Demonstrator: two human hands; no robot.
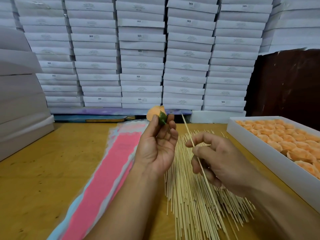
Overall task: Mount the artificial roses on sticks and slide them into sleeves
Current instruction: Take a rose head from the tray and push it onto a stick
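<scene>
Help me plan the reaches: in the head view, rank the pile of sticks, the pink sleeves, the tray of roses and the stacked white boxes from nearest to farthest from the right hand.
1. Pile of sticks: directly under the right hand.
2. Tray of roses: to its right.
3. Pink sleeves: left, beyond the left hand.
4. Stacked white boxes: at the back.

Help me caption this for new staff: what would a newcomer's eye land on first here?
Probably the orange rose held up at centre in the left hand, with the right hand pinching a single stick beside it, tip not yet in the rose. Behind looms a wall of stacked white boxes; pink sleeves lie left, a tray of roses right.
</scene>
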